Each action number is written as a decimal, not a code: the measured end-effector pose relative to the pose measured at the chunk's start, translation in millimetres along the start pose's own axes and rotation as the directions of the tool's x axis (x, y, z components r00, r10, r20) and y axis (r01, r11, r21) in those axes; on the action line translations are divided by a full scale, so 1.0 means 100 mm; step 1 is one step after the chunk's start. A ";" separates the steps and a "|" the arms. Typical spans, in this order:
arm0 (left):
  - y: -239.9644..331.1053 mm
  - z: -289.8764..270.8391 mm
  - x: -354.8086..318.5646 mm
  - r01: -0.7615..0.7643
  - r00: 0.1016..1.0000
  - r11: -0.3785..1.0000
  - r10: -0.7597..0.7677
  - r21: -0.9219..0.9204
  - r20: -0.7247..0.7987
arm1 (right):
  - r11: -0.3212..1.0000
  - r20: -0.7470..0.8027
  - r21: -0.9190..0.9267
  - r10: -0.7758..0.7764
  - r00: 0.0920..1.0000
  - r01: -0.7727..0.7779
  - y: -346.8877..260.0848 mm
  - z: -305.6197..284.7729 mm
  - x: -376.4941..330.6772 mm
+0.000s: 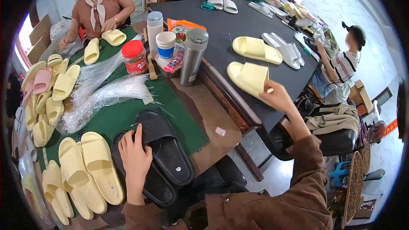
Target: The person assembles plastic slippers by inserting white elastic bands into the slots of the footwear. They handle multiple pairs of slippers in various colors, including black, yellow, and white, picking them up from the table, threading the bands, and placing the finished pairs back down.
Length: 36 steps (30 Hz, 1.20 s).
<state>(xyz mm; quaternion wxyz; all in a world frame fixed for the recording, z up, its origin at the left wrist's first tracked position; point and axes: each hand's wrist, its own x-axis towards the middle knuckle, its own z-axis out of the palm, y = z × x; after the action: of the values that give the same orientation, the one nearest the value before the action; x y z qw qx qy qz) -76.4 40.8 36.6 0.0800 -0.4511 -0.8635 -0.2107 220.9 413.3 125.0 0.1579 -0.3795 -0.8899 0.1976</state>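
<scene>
Busy workroom, pale walls, co-workers around a dark table (217,30); nearer, a lower worktop with a green mat (183,121). Left to right: left hand (135,150) lies over a pair of black slippers (168,157), fingers bent and a little spread, index stretched toward the straps; can't tell if it pinches anything. Slippers are matte black, broad-strapped, side by side, toes away from the wearer, small pale sticker on the right one's insole. Right hand (279,96) is at the near one of two yellow slippers (244,78) on the dark table, thumb and fingertips together at its edge; can't tell if something thin is between them. Both are pale yellow, smooth-looking, wide-strapped.

Around, left to right: slipper pile (53,87), yellow with some pink, far left beyond left hand; yellow pairs (91,168) just left of it; clear strands (106,102) beyond it; red-lidded jar (134,59), paper cup (165,46) and steel flask (194,59) between and beyond the hands; silvery slippers (283,50) beyond right hand; black chair (336,140) right of it. Left hand blocks the left black slipper's strap; right hand covers the near yellow slipper's end.
</scene>
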 end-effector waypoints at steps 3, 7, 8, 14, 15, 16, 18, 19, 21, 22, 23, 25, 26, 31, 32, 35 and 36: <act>0.00 -0.01 -0.02 -0.018 1.000 1.000 0.018 0.007 -0.022 | 0.998 0.039 0.061 -0.017 0.999 0.014 -0.53 -0.01 -0.41; -0.01 0.02 -0.02 -0.028 0.999 1.000 0.029 0.014 -0.031 | 0.996 -0.034 -0.017 -0.090 0.995 0.089 -0.49 0.03 -0.34; -0.01 0.03 -0.02 -0.036 0.998 0.999 0.037 0.021 -0.043 | 0.993 -0.060 -0.043 -0.111 0.992 0.109 -0.40 0.05 -0.24; 0.02 0.01 -0.02 -0.030 0.998 0.999 0.030 0.015 -0.062 | 0.997 -0.185 -0.055 -0.059 0.981 0.049 0.08 0.00 0.11; 0.01 0.01 -0.02 -0.025 0.998 1.000 0.026 0.016 -0.065 | 0.993 -0.194 -0.094 -0.089 0.977 0.072 0.12 -0.03 0.15; 0.01 0.00 -0.02 -0.024 0.997 1.000 0.025 0.009 -0.066 | 0.994 -0.094 -0.073 -0.086 0.992 0.079 0.16 -0.09 0.14; 0.02 0.00 -0.03 -0.024 0.997 1.000 0.023 -0.010 -0.073 | 0.983 0.073 0.175 0.033 0.997 -0.045 0.32 -0.23 0.21; 0.01 0.00 -0.04 -0.006 0.997 1.000 0.006 0.003 -0.076 | 0.958 0.148 0.246 0.112 0.983 -0.146 0.28 -0.29 0.29; 0.04 0.02 -0.04 0.006 0.997 1.000 -0.005 0.012 -0.078 | 0.912 0.003 0.369 0.192 0.981 -0.179 0.39 -0.38 0.43; 0.06 0.01 -0.03 0.011 0.997 1.000 -0.011 0.000 -0.075 | 0.931 -0.082 0.355 0.120 0.989 -0.083 0.54 -0.41 0.57; 0.10 0.03 0.00 -0.011 0.996 1.000 0.010 -0.010 -0.091 | 0.940 -0.145 0.339 0.071 0.987 -0.017 0.78 -0.42 0.70; 0.07 0.06 0.00 -0.018 0.992 1.000 0.017 -0.004 -0.128 | 0.958 -0.104 0.287 0.008 0.995 0.022 0.72 -0.27 0.89; 0.06 0.07 -0.01 -0.013 0.990 1.000 0.011 -0.010 -0.141 | 0.949 0.020 0.314 -0.032 0.999 0.024 0.63 -0.19 0.97; 0.06 0.08 0.00 -0.010 0.984 0.999 0.003 -0.040 -0.179 | 0.824 0.010 0.539 -0.215 0.977 0.176 0.54 0.11 1.10; 0.05 0.08 0.00 -0.014 0.982 0.999 0.005 -0.042 -0.188 | 0.936 -0.023 0.289 -0.206 0.978 0.203 0.49 0.13 1.09; 0.02 0.09 -0.03 -0.003 0.977 0.999 -0.006 -0.044 -0.214 | 0.935 -0.059 -0.142 -0.335 0.940 0.324 0.33 0.05 0.99; -0.01 0.08 -0.06 0.008 0.978 0.999 -0.018 -0.047 -0.207 | 0.984 -0.032 -0.066 -0.169 0.985 0.167 -0.01 0.12 0.81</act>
<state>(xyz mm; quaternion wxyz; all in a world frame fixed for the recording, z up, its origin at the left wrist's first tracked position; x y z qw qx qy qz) -74.0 39.4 27.2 0.1580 -0.4226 -0.8483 -0.2771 161.3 469.9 125.7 0.1785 -0.3116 -0.9214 0.1484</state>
